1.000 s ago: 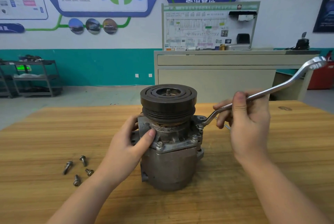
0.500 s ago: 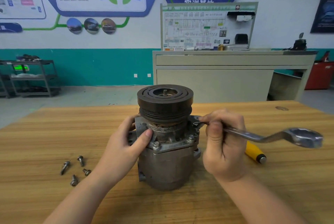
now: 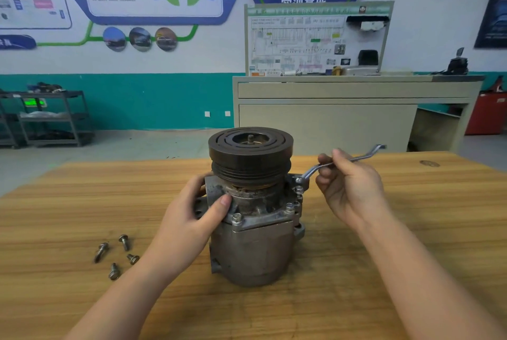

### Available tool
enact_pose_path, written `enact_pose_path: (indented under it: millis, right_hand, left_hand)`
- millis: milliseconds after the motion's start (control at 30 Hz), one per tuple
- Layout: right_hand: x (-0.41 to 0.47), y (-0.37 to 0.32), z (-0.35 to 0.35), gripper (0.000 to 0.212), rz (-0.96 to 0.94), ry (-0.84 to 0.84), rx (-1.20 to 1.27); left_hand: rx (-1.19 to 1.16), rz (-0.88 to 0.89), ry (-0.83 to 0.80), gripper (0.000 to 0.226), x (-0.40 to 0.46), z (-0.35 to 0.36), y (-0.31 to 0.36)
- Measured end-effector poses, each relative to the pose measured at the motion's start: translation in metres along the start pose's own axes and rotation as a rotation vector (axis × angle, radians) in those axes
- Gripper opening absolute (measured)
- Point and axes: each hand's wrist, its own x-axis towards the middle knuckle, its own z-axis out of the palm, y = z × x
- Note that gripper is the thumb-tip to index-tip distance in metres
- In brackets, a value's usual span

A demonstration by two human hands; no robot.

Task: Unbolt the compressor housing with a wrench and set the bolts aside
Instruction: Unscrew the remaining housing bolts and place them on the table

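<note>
A grey compressor with a black pulley on top stands upright on the wooden table. My left hand grips the housing's left side just under the pulley. My right hand holds the shaft of a silver offset ring wrench; its near end sits on a bolt at the housing's right flange, and its far end points back right. Other bolts remain in the front flange. Several removed bolts lie loose on the table to the left.
Beyond the table's far edge stand a beige cabinet with a wiring display board and a dark shelf cart at the left wall. A red cabinet is at the far right.
My right hand swung the wrench handle forward to the right, then back to point away at the back right. A yellow-handled tool seen behind the hand half a second ago is now hidden. My left hand stayed put.
</note>
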Motion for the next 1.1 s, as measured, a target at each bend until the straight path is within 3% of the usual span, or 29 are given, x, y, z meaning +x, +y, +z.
enact_pose_path:
  millis: [100, 367, 533, 667, 733, 833, 900, 1000, 1100]
  right_hand:
    - [-0.004, -0.001, 0.001, 0.015, -0.222, 0.038, -0.028]
    - [-0.031, 0.002, 0.014, 0.016, -0.704, -0.043, -0.380]
    - [-0.044, 0.009, 0.013, 0.011, -0.938, -0.201, -0.490]
    - [-0.044, 0.019, 0.005, 0.024, -1.270, -0.427, -0.755]
    - [-0.045, 0.022, 0.003, 0.026, -1.321, -0.476, -0.776]
    - [-0.049, 0.026, 0.007, 0.021, -1.201, -0.399, -0.587]
    - [-0.047, 0.026, 0.011, 0.022, -1.049, -0.205, -0.376]
    - [-0.032, 0.019, 0.011, 0.026, -0.640, 0.035, -0.164]
    - [-0.009, 0.007, 0.007, 0.027, -0.202, 0.013, -0.071]
  left_hand:
    - [0.001, 0.002, -0.001, 0.042, 0.000, 0.000, 0.001]
    - [0.009, -0.022, -0.003, 0.031, 0.000, -0.001, -0.001]
    - [-0.003, -0.024, -0.002, 0.032, 0.000, 0.000, 0.001]
    - [0.000, -0.014, 0.001, 0.027, 0.000, 0.000, 0.003]
    - [-0.009, -0.010, -0.002, 0.029, 0.000, 0.000, 0.004]
    - [-0.019, -0.015, -0.012, 0.035, -0.001, 0.000, 0.004]
    - [-0.023, -0.016, -0.018, 0.037, -0.001, -0.001, 0.004]
    - [-0.018, -0.016, -0.013, 0.034, 0.000, -0.001, 0.005]
    - [-0.010, -0.017, -0.019, 0.031, 0.000, -0.001, 0.005]
